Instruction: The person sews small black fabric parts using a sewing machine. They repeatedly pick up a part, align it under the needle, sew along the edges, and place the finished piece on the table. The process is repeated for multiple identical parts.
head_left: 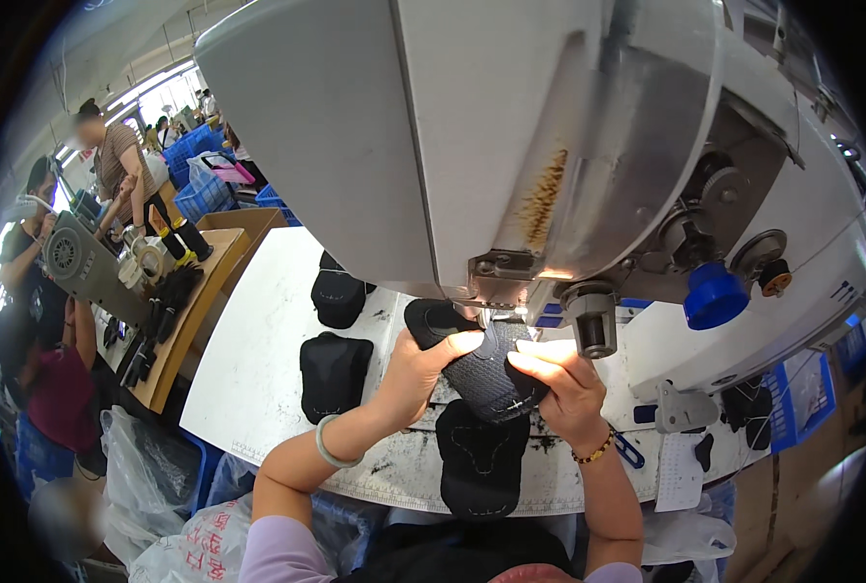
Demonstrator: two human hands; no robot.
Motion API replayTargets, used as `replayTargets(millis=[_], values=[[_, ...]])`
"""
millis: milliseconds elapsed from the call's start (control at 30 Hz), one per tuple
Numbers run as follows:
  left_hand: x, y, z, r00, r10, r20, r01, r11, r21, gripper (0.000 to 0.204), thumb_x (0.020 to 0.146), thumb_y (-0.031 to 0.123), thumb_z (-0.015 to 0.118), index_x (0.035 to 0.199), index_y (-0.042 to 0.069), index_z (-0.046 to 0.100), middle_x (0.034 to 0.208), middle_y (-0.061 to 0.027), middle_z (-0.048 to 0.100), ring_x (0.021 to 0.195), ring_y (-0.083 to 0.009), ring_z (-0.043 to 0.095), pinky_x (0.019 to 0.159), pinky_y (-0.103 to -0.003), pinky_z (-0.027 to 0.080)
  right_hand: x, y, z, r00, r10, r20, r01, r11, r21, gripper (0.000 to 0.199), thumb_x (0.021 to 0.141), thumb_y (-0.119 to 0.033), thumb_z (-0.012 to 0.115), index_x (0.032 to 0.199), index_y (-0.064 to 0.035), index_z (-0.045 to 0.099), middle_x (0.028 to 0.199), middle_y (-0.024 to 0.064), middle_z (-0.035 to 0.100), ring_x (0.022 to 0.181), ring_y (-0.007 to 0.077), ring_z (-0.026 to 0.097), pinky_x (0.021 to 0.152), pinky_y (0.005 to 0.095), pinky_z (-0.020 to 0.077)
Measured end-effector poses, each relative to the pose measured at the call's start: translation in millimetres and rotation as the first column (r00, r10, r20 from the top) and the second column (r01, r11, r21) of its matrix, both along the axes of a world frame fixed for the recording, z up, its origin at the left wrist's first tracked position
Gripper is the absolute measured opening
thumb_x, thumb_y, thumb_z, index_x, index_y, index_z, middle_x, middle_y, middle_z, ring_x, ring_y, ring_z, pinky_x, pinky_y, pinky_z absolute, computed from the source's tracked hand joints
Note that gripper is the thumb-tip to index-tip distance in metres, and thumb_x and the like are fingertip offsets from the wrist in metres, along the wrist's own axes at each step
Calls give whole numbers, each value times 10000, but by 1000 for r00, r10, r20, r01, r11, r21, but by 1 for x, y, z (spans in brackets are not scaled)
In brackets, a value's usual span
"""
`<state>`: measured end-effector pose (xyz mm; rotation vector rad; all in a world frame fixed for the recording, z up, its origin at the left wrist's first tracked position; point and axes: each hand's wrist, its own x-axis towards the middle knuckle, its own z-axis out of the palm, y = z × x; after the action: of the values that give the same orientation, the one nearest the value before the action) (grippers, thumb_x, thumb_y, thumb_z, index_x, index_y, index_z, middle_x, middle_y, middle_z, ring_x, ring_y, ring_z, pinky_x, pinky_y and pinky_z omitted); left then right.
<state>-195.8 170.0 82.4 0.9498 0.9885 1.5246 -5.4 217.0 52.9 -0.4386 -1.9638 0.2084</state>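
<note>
A black textured shoe upper piece [494, 377] lies under the needle area of a large white sewing machine [326, 126]. My left hand [421, 374] is closed on its left edge, thumb on top near the needle. On the right side, my right hand [571, 389] pinches the same piece between thumb and fingers. A lamp lights the spot, and the needle tip is hard to make out. Just below, another black upper piece [480, 462] with pale stitch lines lies flat on the white table [258, 340], partly covered by the held one.
Left of my hands lie a stack of black pieces [336, 377] and more black pieces [338, 296]. Blue scissors or snips [629, 450] and a paper sheet [681, 471] lie at right. Plastic bags [195, 539] crowd the table's front. People [122, 160] work beyond a wooden bench [205, 291].
</note>
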Motion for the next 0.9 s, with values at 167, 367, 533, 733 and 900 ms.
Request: replayTargets(millis=[167,367,533,733,900], values=[[-5,2,2,999,-37,37,38,999,-32,189,860,85,576,1028,0,567,964,-55,603,908,-143,582,824,-287,464,-5,-5,2,998,-54,29,50,992,112,470,584,98,582,1001,-87,695,876,19,547,771,175,521,694,280,471],[-10,6,2,989,-53,134,71,989,-131,153,906,73,523,1018,-1,596,978,-60,620,890,-133,595,811,-287,490,-12,-7,0,991,-115,67,93,957,276,424,641,50,652,1044,-80,677,887,-17,537,728,125,504,651,252,457],[-8,10,-2,987,-68,149,77,995,-58,199,940,154,528,1016,-15,599,940,-57,633,854,-93,597,773,-243,490,-12,-9,4,993,-98,72,70,944,321,354,685,28,663,1022,-82,668,975,1,591,752,125,548,672,258,464],[-10,8,-3,991,-36,127,33,999,26,177,922,89,534,1073,18,591,1013,-41,624,904,-110,585,827,-272,478,-7,-1,4,993,-87,-85,113,916,385,318,688,32,649,987,-76,643,958,18,597,774,179,559,691,315,466],[-9,13,-7,996,-12,89,9,999,39,166,922,110,550,1051,22,606,990,-26,632,900,-98,586,824,-252,465,2,2,2,978,-140,-155,190,905,380,290,685,78,606,946,-48,626,907,72,566,766,237,551,675,367,465]])
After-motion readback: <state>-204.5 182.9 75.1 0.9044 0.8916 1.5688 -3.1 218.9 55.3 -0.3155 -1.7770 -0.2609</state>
